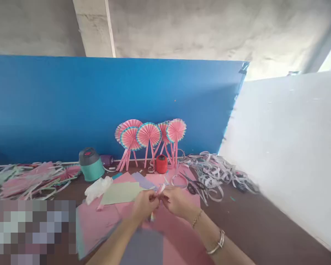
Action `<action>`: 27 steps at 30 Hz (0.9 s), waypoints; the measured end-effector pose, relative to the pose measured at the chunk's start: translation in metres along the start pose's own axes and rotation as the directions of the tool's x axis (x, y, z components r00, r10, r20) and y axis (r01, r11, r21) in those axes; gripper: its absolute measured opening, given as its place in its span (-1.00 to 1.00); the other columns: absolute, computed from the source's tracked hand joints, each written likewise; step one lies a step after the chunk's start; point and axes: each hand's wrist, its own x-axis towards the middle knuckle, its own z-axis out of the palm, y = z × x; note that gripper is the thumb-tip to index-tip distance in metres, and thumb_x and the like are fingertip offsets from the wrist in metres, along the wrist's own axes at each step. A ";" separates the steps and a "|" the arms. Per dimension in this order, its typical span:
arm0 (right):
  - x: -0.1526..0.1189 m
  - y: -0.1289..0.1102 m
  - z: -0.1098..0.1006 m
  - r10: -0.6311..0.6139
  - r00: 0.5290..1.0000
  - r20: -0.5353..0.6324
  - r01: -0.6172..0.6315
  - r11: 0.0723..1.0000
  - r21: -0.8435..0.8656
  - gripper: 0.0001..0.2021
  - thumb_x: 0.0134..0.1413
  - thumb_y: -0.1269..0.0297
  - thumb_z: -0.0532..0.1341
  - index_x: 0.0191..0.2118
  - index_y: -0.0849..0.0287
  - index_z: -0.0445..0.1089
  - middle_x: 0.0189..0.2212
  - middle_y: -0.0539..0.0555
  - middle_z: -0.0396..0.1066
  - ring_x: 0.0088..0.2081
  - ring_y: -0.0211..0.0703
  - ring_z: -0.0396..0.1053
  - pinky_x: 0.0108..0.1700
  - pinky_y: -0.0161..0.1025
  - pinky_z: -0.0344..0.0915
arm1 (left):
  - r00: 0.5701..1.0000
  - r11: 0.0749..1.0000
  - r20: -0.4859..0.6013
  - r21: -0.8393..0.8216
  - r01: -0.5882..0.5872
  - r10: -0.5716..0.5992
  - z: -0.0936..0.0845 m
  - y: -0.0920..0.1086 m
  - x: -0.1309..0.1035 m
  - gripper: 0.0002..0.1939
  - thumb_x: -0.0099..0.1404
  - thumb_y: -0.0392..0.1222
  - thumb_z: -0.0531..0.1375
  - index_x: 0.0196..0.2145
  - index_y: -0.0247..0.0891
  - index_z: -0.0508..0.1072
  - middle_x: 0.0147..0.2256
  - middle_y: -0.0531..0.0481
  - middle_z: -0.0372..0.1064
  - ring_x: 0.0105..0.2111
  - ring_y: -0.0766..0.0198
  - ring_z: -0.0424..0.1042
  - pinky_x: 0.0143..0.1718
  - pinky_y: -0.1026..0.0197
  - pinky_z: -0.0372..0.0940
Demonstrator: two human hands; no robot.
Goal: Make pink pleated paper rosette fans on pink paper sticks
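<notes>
"Grip?"

"Left hand (pixel 145 203) and right hand (pixel 177 201) together pinch a small pink-and-white paper piece (pixel 161 189)."

"Location?"

"Above pink sheets (pixel 179 230), near the pale green sheet (pixel 120 193); scissors (pixel 196 182) lie near the right hand; paper fans (pixel 149 134) stand before the blue panel (pixel 71 103)."

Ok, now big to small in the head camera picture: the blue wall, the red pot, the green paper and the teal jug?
1. Blue wall
2. Green paper and teal jug: too alike to rank
3. Red pot
</notes>
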 end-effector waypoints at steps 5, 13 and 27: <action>-0.002 0.000 0.000 0.018 1.000 0.003 -0.018 1.000 0.013 -0.85 0.00 0.49 0.15 -0.53 0.21 0.34 -0.52 0.02 0.38 -0.45 -0.26 0.29 -0.39 -0.35 0.11 | 1.000 1.000 0.003 -0.004 0.001 -0.001 -0.001 0.000 -0.003 -0.83 0.01 -0.23 0.05 -0.63 -0.28 0.40 -0.64 0.05 0.35 -0.55 0.29 0.34 -0.50 0.32 0.15; -0.001 -0.001 -0.001 0.009 1.000 0.009 -0.009 1.000 0.018 -0.82 0.03 0.51 0.13 -0.53 0.20 0.36 -0.51 0.02 0.40 -0.44 -0.25 0.30 -0.36 -0.33 0.13 | 1.000 1.000 -0.006 -0.012 0.008 -0.008 -0.003 0.006 -0.005 -0.83 0.01 -0.25 0.05 -0.62 -0.28 0.40 -0.64 0.05 0.36 -0.56 0.30 0.34 -0.51 0.33 0.14; -0.002 -0.005 -0.006 0.006 1.000 0.028 -0.006 1.000 -0.010 -0.81 0.09 0.47 0.08 -0.48 0.20 0.37 -0.47 0.05 0.41 -0.41 -0.23 0.31 -0.34 -0.32 0.13 | 1.000 1.000 -0.003 0.015 -0.004 0.004 -0.002 0.005 -0.006 -0.80 0.04 -0.26 0.03 -0.63 -0.27 0.39 -0.65 0.07 0.35 -0.57 0.31 0.34 -0.52 0.33 0.13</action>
